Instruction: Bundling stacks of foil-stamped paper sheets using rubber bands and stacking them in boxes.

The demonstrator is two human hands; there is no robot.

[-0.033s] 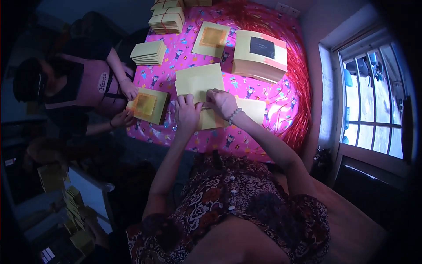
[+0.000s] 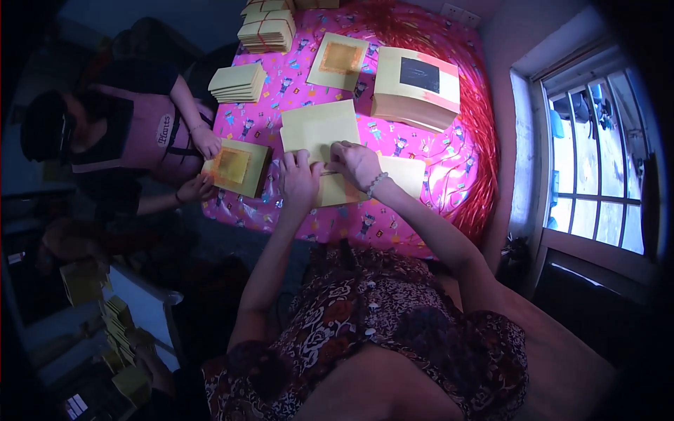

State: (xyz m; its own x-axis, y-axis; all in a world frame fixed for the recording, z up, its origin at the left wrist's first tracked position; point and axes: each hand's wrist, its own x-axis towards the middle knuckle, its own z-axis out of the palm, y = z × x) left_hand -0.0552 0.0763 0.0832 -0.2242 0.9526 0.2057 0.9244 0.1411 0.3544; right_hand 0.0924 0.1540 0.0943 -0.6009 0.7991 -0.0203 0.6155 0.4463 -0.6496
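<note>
A pale yellow paper sheet [image 2: 323, 123] lies in front of me, its near edge under both my hands. My left hand [image 2: 302, 179] has its fingers curled over the sheet's near left edge, with the thumb toward the middle. Close beside it, my right hand [image 2: 357, 165], with a beaded bracelet at the wrist, pinches the same edge with bent fingers. Under and nearer than my hands lies more yellow paper [image 2: 337, 194]. Another pale piece [image 2: 404, 175] reaches out to the right, below my right wrist. My fingers hide part of the edge they hold.
A thick paper stack [image 2: 393, 102] with a black square stands back right; a single sheet with an orange square [image 2: 338, 59] lies beside it. Stacks [image 2: 237, 84] and tied bundles [image 2: 265, 31] stand back left. Red strands [image 2: 484, 161] line the right edge. A co-worker's hands [image 2: 205, 144] touch a stack [image 2: 253, 168] at left.
</note>
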